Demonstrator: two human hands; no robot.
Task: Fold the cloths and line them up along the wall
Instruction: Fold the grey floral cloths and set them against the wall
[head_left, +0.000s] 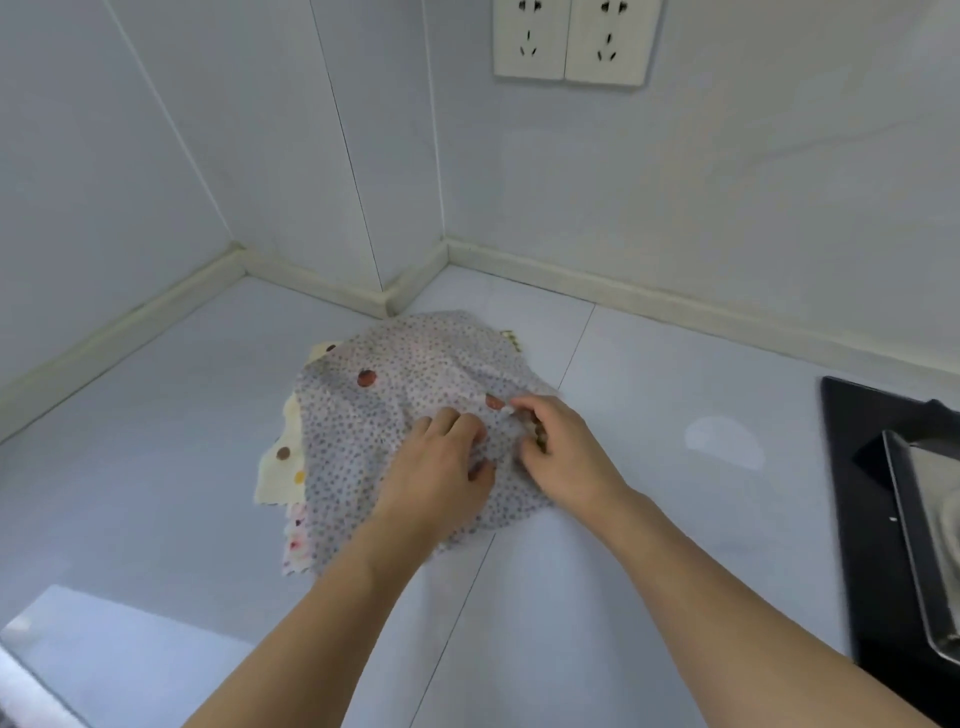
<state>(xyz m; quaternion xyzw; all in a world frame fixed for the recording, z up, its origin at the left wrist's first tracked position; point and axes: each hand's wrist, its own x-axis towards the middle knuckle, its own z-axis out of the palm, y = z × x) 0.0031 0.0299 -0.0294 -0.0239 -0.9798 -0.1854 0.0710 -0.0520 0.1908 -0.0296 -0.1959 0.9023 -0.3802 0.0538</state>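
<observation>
A thin white cloth with small grey dots (374, 415) lies crumpled on top of a pile on the pale counter, near the wall corner. Under it a cream cloth with large brown and yellow dots (283, 467) sticks out at the left, and the edge of a pink-patterned cloth (295, 543) shows at the lower left. My left hand (441, 467) lies on the top cloth with its fingers curled into the fabric. My right hand (556, 447) pinches the same cloth just to the right of it.
The white wall with a raised skirting strip (597, 280) runs behind the pile and forms a stepped corner (395, 296). Two sockets (571, 41) sit high on the wall. A black hob with a metal tray (914, 499) is at the right edge.
</observation>
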